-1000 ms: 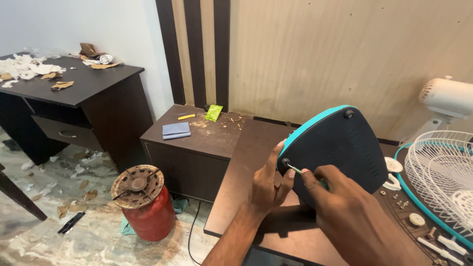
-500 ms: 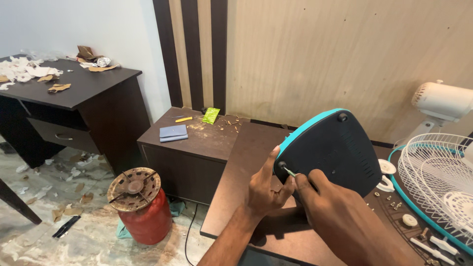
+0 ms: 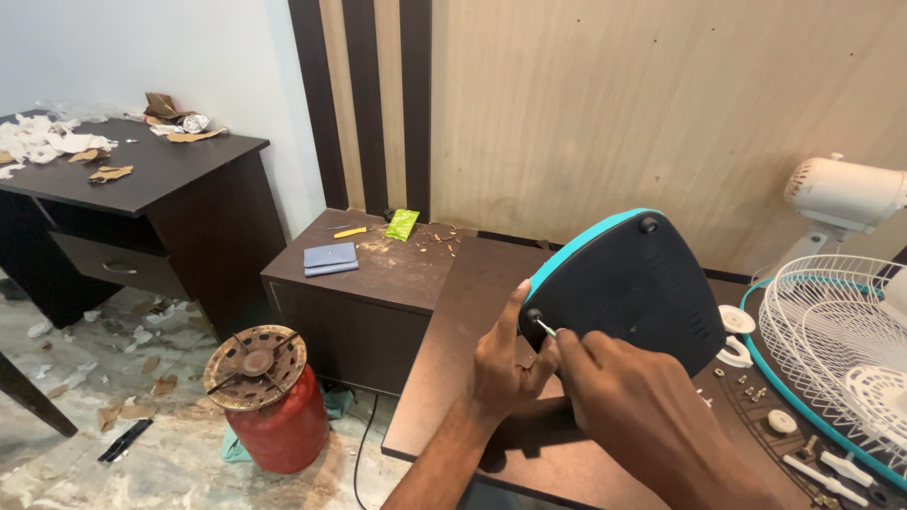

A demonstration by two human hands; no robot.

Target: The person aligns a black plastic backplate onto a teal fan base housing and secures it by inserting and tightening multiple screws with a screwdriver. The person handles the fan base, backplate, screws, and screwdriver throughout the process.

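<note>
We take the brown table [image 3: 491, 302] as our landmark. Left of it, well apart, stands a dark desk [image 3: 142, 179] strewn with paper scraps; touching the table's left edge is a low dark cabinet [image 3: 368, 283] that carries a blue wallet [image 3: 331, 258], a green packet [image 3: 402, 224] and a yellow pencil [image 3: 350, 231]. On the floor in front of that cabinet stands a red gas cylinder [image 3: 274, 420] with a rusty burner on top.

On the table's right part lies a white fan grille [image 3: 841, 331] with a teal rim, and behind it stands the white fan motor [image 3: 846, 194]. Small screws and white plastic parts [image 3: 756, 387] are scattered between the grille and the hands.

Above the table's middle we hold the fan base [image 3: 628, 288], dark underside towards us, teal rim along its upper left. It is tilted up on edge, its long axis running from lower left to upper right.

Our left hand [image 3: 505, 368] props the base's lower left corner, thumb raised along the edge and fingers loosely curled beneath. Our right hand [image 3: 628, 406] pinches shut on a thin screwdriver [image 3: 548, 329], whose tip sits at the rubber foot in that corner.
</note>
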